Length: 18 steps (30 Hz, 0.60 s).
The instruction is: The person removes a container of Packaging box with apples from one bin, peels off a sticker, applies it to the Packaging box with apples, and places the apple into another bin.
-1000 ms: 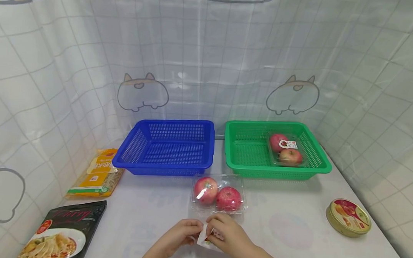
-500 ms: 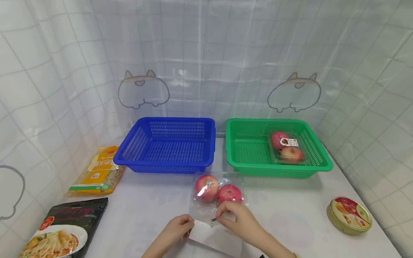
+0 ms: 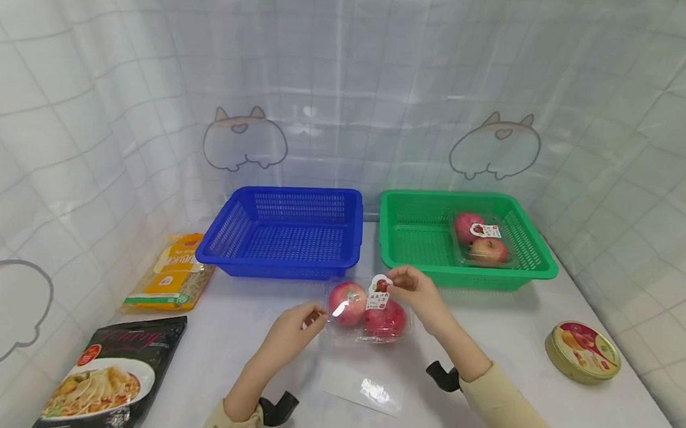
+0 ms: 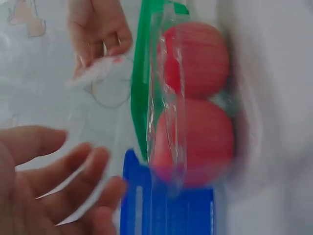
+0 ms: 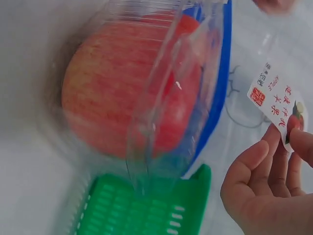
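Observation:
My right hand (image 3: 422, 298) pinches a white label sticker (image 3: 378, 292) with a red fruit picture. In the right wrist view the label (image 5: 278, 98) hangs apart from the box lid, between thumb and fingers. Below it a clear plastic box (image 3: 398, 334) holds two red apples (image 3: 347, 303). Beside the box's left side is my left hand (image 3: 292, 333); the left wrist view shows its fingers (image 4: 73, 171) loosely bent with nothing in them. A white backing sheet (image 3: 364, 390) lies on the table in front of the box.
Behind stand a blue basket (image 3: 294, 272) and a green basket (image 3: 421, 268); the green one holds another labelled apple box (image 3: 485, 239). A yellow noodle bag (image 3: 170, 273) and a black food pouch (image 3: 115, 363) lie left. A round tin (image 3: 583, 352) sits right.
The label has come off the backing sheet and moved up over the apple box in my right hand. My left hand has let go of the sheet and moved to the box's left side.

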{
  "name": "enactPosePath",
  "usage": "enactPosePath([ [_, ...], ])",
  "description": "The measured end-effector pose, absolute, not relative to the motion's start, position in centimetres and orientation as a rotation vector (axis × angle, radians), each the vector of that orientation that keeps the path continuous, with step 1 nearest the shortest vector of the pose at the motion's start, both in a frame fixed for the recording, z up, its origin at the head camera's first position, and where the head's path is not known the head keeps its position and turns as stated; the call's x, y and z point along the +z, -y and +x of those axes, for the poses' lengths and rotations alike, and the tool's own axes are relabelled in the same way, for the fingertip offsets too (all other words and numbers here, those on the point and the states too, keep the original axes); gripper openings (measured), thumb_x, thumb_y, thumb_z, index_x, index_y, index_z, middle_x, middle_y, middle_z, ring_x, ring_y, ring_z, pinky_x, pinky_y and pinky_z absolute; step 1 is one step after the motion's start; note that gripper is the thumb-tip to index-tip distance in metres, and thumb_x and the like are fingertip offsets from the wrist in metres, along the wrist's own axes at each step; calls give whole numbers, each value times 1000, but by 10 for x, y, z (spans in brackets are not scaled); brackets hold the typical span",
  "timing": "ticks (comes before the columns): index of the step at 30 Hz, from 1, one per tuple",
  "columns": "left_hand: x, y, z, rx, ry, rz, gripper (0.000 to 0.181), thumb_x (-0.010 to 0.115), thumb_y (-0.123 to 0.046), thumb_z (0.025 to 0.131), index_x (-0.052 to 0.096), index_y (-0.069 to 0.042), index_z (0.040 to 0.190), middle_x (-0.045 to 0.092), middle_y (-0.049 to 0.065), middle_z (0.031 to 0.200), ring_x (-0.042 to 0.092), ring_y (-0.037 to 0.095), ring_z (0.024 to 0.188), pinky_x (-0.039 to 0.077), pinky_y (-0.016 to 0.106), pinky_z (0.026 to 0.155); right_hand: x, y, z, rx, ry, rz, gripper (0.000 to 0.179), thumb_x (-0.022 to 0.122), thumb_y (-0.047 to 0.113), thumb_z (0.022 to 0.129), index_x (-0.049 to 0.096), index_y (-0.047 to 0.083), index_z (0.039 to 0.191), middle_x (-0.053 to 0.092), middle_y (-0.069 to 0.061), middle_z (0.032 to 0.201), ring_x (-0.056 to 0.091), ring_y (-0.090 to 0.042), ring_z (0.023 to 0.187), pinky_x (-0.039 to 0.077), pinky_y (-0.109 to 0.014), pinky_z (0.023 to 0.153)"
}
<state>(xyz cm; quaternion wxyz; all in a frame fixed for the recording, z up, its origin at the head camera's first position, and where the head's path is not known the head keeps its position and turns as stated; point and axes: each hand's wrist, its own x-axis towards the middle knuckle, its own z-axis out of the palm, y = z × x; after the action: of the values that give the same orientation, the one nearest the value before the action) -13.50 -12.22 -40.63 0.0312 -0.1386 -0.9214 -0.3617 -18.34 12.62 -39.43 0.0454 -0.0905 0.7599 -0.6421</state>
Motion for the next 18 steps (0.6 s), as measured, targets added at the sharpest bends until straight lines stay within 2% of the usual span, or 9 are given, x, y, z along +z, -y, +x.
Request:
enactPosePath([
  [3,-405,108,-151,-1195,2740,-489,23,60,-15,89,59,-6,109,62,-1,84,57,16,78,47,27,66,-398,-120,-190,-1947,-2305,-238,28,61,3,85,55,0,112,62,-12,99,56,-19,92,49,-37,82],
  [6,-409,94,-164,-1186,2699,-565,34,62,-17,87,51,-5,118,66,4,91,61,22,86,49,37,76,-404,-112,-193,-1918,-2329,-234,29,61,1,85,56,1,113,62,-15,100,57,-21,91,51,-38,80],
  [10,-418,81,-175,-1061,2675,-591,39,67,-17,84,50,-5,117,66,2,84,61,24,84,43,48,84,-412,-103,-195,-1812,-2481,-289,26,62,-1,84,58,5,109,64,-13,97,61,-22,86,53,-36,73],
  [13,-424,77,-178,-972,2668,-553,41,71,-13,79,51,-6,114,61,-2,76,58,24,81,39,49,85,-418,-100,-196,-1702,-2636,-366,27,63,-4,81,59,8,106,65,-10,94,63,-21,82,53,-35,70],
  [18,-429,74,-180,-912,2674,-540,47,75,-13,74,51,-6,114,60,-7,71,57,27,86,37,49,88,-425,-96,-196,-1544,-2824,-424,34,65,-6,77,61,10,106,66,-7,89,64,-19,77,53,-31,65],
])
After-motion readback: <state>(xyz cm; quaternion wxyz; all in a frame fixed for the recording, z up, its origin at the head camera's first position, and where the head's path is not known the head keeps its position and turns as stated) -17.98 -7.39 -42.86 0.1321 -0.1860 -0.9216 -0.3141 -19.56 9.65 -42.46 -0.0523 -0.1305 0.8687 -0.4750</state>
